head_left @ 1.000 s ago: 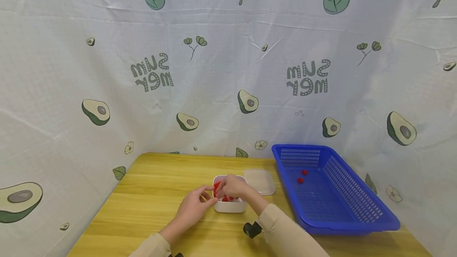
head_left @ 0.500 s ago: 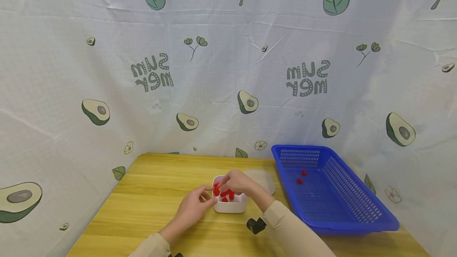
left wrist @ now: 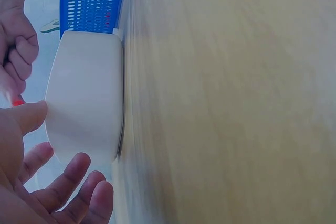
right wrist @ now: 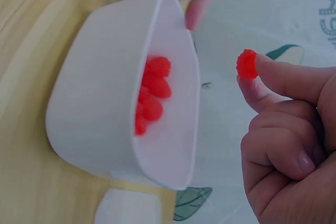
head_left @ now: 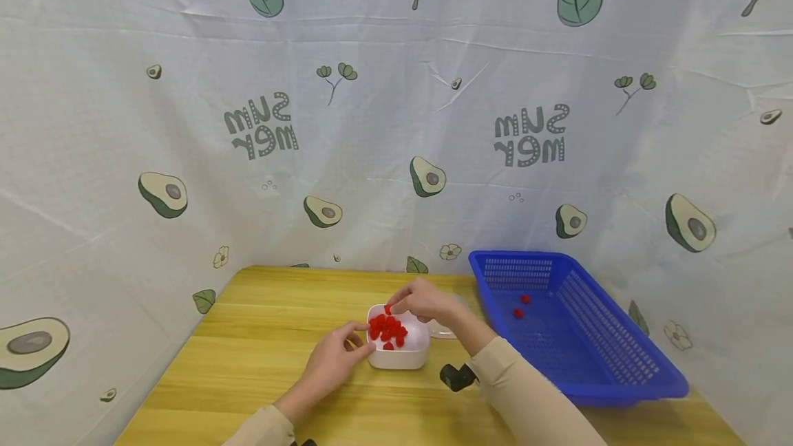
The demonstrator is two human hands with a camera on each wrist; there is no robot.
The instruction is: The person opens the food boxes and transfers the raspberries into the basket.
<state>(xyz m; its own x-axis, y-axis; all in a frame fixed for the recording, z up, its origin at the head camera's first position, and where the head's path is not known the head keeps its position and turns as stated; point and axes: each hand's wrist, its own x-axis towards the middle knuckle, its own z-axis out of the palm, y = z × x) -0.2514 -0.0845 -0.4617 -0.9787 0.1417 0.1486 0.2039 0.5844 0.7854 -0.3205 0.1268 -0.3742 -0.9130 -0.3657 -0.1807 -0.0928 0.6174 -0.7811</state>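
A white plastic box (head_left: 398, 361) stands on the wooden table with several red raspberries (head_left: 385, 328) inside, gathered toward its left side. My left hand (head_left: 334, 355) touches the box's left edge and front corner with thumb and index finger, and in the left wrist view its other fingers (left wrist: 79, 163) are loosely spread. Over the back of the box, my right hand (head_left: 424, 300) pinches one raspberry (right wrist: 246, 64) between thumb and index finger, the remaining fingers curled into the palm. That raspberry is above the rim, apart from the box.
To the right is a blue perforated basket (head_left: 613, 387), with two raspberries (head_left: 518, 313) on its floor. A pale translucent lid (head_left: 441, 331) lies behind and right of the box, largely covered by the right arm. A printed curtain (head_left: 372, 122) hangs behind the table.
The right hand has risen out of the box and moved slightly right and back, a raspberry now showing in its pinch. More raspberries in the box are uncovered. The left hand stays put.
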